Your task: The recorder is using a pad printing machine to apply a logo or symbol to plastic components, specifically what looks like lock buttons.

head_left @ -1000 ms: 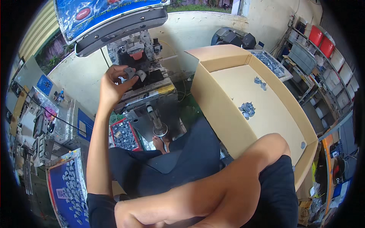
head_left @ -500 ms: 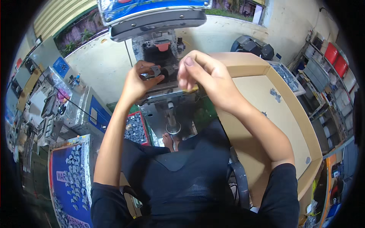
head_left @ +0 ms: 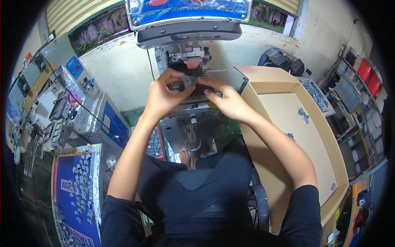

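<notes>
1. Behind everything runs a pale, stained wall (head_left: 123, 61), with windows showing greenery; the fisheye rim blacks out the corners.
2. The machine (head_left: 189, 38) stands before me, its blue-fronted top cut off by the upper edge and overhanging my work.
3. On my right, a big open cardboard box (head_left: 257, 115) crowds my elbow; my forearm covers some of its inside, where grey bits lie.
4. On my left, a blue board (head_left: 62, 166) carries rows of curved grey pieces.
5. Below, a red-rimmed tray (head_left: 161, 142) of grey pieces is mostly hidden by my left forearm.
6. My right hand (head_left: 228, 101) has thumb and forefinger apart beside the part; I can't tell whether they touch it.
7. My left hand (head_left: 161, 94) pinches the part between thumb and fingers.
8. The grey part (head_left: 188, 81) sits below the machine's red pad (head_left: 192, 64), its underside unseen.
</notes>
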Motion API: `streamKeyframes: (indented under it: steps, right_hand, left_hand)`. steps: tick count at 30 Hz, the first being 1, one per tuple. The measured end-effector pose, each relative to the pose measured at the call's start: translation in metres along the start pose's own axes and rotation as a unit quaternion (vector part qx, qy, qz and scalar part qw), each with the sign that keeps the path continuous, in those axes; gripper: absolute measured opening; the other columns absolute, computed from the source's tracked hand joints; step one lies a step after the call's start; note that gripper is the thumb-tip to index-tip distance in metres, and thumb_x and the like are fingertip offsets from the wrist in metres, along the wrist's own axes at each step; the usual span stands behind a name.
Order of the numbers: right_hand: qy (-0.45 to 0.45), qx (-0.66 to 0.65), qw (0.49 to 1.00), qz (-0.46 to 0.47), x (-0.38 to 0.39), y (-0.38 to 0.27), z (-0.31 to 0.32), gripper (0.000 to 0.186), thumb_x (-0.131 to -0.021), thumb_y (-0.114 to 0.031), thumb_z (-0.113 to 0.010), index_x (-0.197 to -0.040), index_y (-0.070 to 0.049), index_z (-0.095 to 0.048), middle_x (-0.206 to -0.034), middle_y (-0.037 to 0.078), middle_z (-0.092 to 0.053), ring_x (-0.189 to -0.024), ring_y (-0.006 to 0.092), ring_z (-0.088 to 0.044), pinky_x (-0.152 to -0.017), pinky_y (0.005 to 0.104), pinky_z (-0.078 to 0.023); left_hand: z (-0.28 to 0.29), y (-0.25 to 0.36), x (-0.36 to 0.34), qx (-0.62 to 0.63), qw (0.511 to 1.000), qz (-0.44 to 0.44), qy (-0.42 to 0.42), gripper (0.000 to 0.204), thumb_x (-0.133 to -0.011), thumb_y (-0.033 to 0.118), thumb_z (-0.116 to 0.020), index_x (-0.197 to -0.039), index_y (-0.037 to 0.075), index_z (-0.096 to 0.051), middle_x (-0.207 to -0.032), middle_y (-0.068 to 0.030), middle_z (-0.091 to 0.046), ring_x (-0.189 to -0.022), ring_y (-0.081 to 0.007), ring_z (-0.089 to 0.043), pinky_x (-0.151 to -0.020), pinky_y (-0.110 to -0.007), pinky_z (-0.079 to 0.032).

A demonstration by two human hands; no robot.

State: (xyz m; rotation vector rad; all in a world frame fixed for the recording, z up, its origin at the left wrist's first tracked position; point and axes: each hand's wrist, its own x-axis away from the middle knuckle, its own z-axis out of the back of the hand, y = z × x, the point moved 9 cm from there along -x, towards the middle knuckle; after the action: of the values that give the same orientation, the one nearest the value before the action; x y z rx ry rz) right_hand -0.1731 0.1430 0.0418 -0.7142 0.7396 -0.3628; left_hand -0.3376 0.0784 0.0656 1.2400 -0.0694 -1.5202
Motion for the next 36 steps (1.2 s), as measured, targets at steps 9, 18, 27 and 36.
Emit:
streamKeyframes:
  steps: [9,18,27,36]
  right_hand:
    - [-0.046,-0.169,0.983,0.054,0.040,-0.108,-0.021,0.042,-0.088,-0.004,-0.077,-0.128,-0.001,-0.064,-0.113,0.009,-0.071,-0.104,0.0165,-0.069,-0.093,0.0327,-0.055]
    - [0.022,-0.059,0.972,0.228,0.066,-0.176,-0.018,0.036,-0.080,-0.001,-0.083,-0.113,0.002,-0.068,-0.109,0.013,-0.073,-0.098,0.0209,-0.073,-0.086,0.0310,-0.058]
    - [0.076,-0.084,0.966,0.233,0.081,-0.180,-0.007,0.040,-0.075,0.002,-0.085,-0.111,0.001,-0.068,-0.108,0.014,-0.073,-0.100,0.0231,-0.073,-0.088,0.0316,-0.057]
    - [0.076,-0.085,0.964,0.240,0.085,-0.188,-0.004,0.039,-0.073,0.000,-0.088,-0.107,0.001,-0.069,-0.102,0.013,-0.074,-0.096,0.0227,-0.074,-0.085,0.0317,-0.058]
  left_hand:
    - [0.075,0.096,0.081,0.134,0.977,-0.163,-0.041,0.044,-0.072,0.001,-0.089,-0.107,0.001,-0.063,-0.112,-0.0184,-0.074,-0.110,-0.0232,-0.071,-0.093,-0.035,-0.057]
    - [0.109,0.148,0.093,0.097,0.969,-0.210,-0.091,0.047,-0.065,0.002,-0.091,-0.106,0.003,-0.070,-0.111,-0.0186,-0.076,-0.106,-0.0277,-0.071,-0.093,-0.040,-0.056]
    - [0.109,0.169,0.089,0.048,0.959,-0.258,-0.107,0.060,-0.056,0.011,-0.099,-0.109,0.000,-0.074,-0.108,-0.0171,-0.077,-0.103,-0.0262,-0.070,-0.089,-0.037,-0.056]
    - [0.111,0.181,0.086,0.015,0.956,-0.265,-0.124,0.057,-0.056,0.014,-0.098,-0.106,0.001,-0.076,-0.103,-0.0135,-0.078,-0.095,-0.0244,-0.072,-0.085,-0.035,-0.055]
